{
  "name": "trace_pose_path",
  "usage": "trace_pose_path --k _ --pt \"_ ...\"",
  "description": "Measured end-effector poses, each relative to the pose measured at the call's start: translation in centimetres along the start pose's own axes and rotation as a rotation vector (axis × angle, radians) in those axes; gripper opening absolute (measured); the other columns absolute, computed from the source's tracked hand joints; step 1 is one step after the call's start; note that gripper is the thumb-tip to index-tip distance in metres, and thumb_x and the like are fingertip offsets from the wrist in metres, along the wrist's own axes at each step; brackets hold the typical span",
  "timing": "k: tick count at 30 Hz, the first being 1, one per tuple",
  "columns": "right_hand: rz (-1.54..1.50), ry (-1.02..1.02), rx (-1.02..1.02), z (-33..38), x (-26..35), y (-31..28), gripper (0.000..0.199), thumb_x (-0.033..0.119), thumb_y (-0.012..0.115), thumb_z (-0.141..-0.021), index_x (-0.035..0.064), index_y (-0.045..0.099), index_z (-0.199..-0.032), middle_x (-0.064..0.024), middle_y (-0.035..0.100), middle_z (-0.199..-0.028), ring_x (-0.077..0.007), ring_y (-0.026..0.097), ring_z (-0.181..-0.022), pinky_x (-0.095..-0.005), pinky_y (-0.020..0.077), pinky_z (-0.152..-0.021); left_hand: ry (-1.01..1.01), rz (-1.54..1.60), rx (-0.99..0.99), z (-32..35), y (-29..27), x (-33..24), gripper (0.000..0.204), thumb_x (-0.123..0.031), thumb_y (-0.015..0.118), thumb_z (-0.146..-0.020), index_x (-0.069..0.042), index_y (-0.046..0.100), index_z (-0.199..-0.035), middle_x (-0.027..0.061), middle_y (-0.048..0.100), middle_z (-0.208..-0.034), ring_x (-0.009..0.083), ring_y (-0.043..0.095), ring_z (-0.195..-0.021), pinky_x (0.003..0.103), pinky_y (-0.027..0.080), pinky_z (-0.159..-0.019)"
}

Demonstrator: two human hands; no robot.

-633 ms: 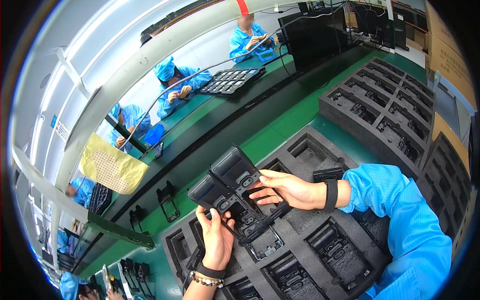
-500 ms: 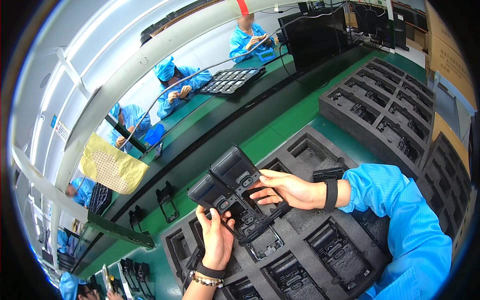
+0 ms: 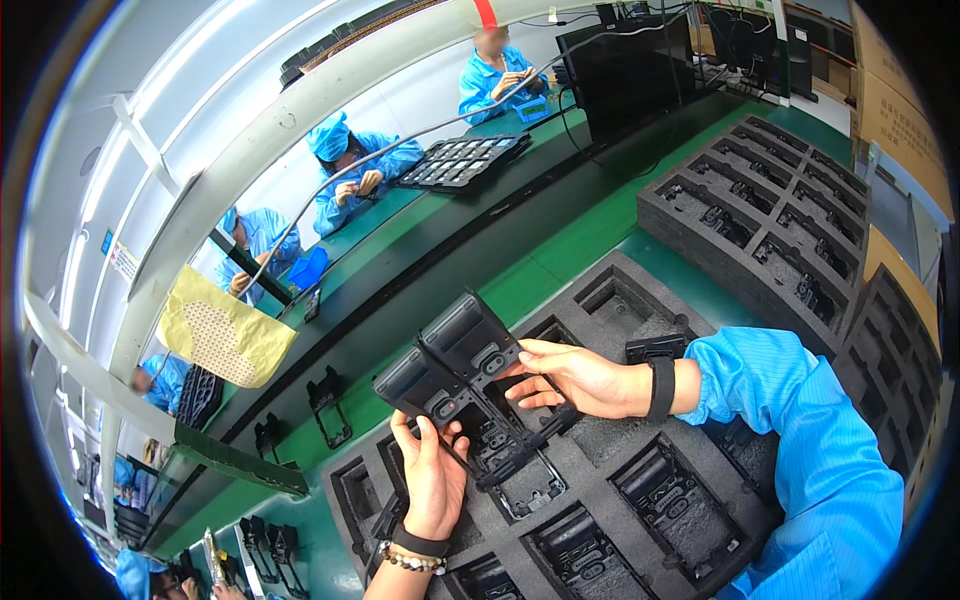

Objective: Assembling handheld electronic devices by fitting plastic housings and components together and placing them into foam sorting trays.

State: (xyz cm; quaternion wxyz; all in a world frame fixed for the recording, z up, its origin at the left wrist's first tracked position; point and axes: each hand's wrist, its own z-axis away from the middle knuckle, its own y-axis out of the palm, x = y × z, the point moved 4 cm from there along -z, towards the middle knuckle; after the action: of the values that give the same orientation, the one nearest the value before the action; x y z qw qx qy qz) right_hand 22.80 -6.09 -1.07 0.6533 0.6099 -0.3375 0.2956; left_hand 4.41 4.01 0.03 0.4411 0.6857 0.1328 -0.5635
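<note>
My left hand (image 3: 433, 478) grips a black plastic device housing (image 3: 412, 386) from below, thumb and fingers on its lower part. My right hand (image 3: 572, 377), in a blue sleeve with a black wrist strap, holds a second black housing (image 3: 472, 340) by its right edge. The two housings sit side by side, tilted, just above a black foam tray (image 3: 640, 300) with rectangular pockets. Some pockets below the hands hold more black parts.
A second stack of black foam trays (image 3: 790, 215) stands at the right on the green bench. Several people in blue coats and caps work across a raised black conveyor rail (image 3: 400, 290). A yellow cloth (image 3: 225, 335) hangs at the left, a dark monitor (image 3: 630, 70) at the back.
</note>
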Motion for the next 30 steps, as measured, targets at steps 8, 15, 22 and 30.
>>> trace_pose_path --k 8,15,22,30 --pt "0.003 0.008 -0.005 -0.04 0.02 -0.02 0.035 0.028 0.044 -0.104 0.0121 0.047 -0.136 -0.0018 0.057 -0.126 -0.0134 0.059 -0.107 -0.0288 0.0511 -0.092 -0.001 0.007 -0.002 -0.07 -0.15 0.06 0.028 -0.029 0.049 -0.103 -0.025 0.038 -0.128 -0.0017 0.053 -0.112 0.0108 0.053 -0.092 0.024 0.046 -0.074" --pt "0.011 0.006 0.002 -0.09 -0.03 -0.05 0.036 0.029 0.044 -0.104 0.0134 0.047 -0.136 -0.0003 0.057 -0.125 -0.0117 0.058 -0.105 -0.0278 0.0504 -0.092 -0.008 0.011 -0.010 -0.10 -0.21 0.09 0.028 -0.030 0.050 -0.103 -0.025 0.038 -0.128 -0.0016 0.053 -0.112 0.0108 0.053 -0.091 0.024 0.046 -0.074" --pt "-0.025 0.008 -0.002 -0.22 -0.23 -0.31 0.033 0.028 0.045 -0.104 0.0126 0.049 -0.133 -0.0014 0.058 -0.125 -0.0120 0.060 -0.103 -0.0283 0.0517 -0.090 -0.004 0.010 -0.001 -0.03 -0.02 -0.03 0.028 -0.029 0.049 -0.103 -0.024 0.038 -0.128 -0.0009 0.053 -0.111 0.0108 0.053 -0.091 0.024 0.047 -0.074" --pt "-0.034 0.010 -0.013 -0.24 -0.36 -0.40 0.030 0.028 0.046 -0.104 0.0118 0.051 -0.129 -0.0020 0.060 -0.124 -0.0127 0.061 -0.102 -0.0283 0.0521 -0.089 -0.002 0.009 -0.003 0.01 -0.11 -0.01 0.028 -0.029 0.049 -0.103 -0.024 0.038 -0.128 -0.0005 0.053 -0.110 0.0108 0.053 -0.090 0.024 0.047 -0.074"
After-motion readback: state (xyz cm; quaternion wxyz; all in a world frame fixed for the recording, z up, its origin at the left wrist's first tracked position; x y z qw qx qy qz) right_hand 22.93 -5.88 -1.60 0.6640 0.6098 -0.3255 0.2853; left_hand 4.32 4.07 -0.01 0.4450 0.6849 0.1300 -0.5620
